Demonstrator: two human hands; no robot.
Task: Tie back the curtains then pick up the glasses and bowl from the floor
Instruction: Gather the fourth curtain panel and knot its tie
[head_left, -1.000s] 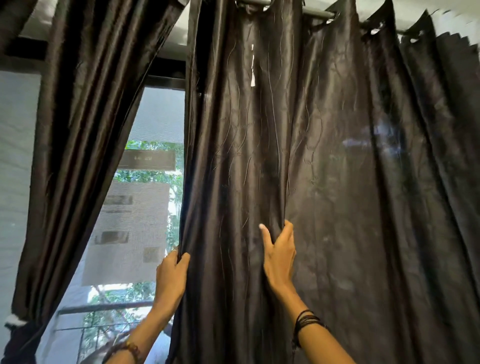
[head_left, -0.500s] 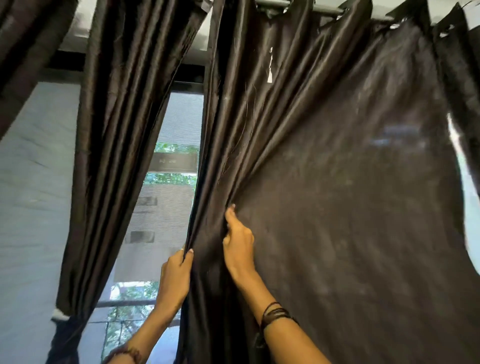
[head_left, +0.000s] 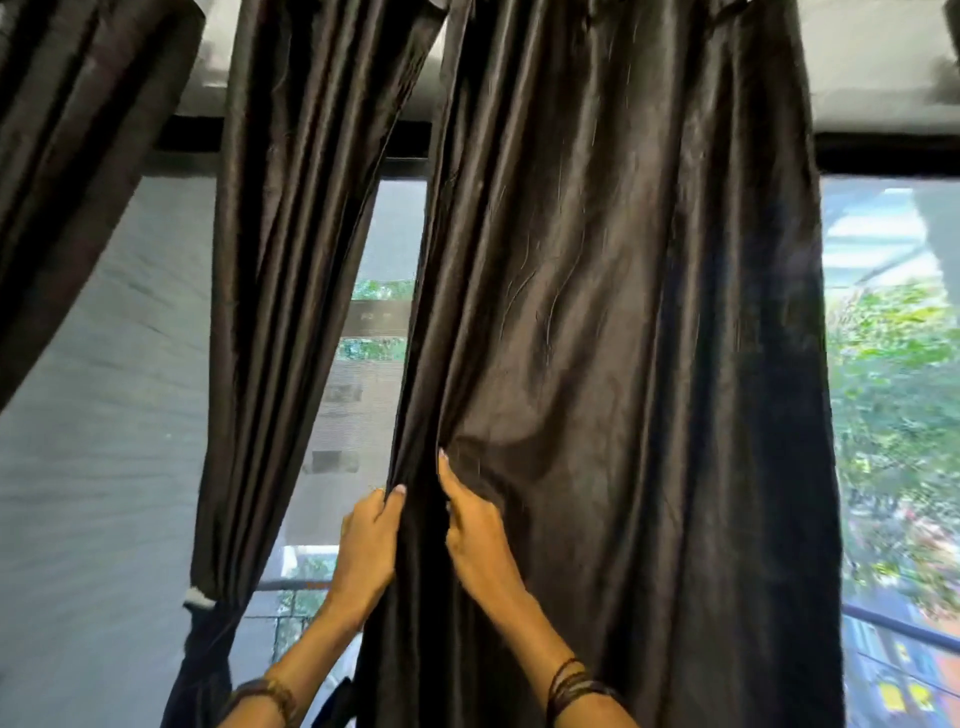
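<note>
Gathering the dark curtain (head_left: 597, 338) that is hanging down the middle of the frame, both hands are working close together at its left edge: the left hand (head_left: 366, 545) is pinching the hem, the right hand (head_left: 475, 535) is gripping a fold just beside it. At the lower left, a second curtain (head_left: 291, 260) is already sitting cinched by a pale tie-back (head_left: 199, 603), so roughly half the tying seems done. This panel is not yet bundled or tied, and the glasses, bowl and floor are lying out of view.
</note>
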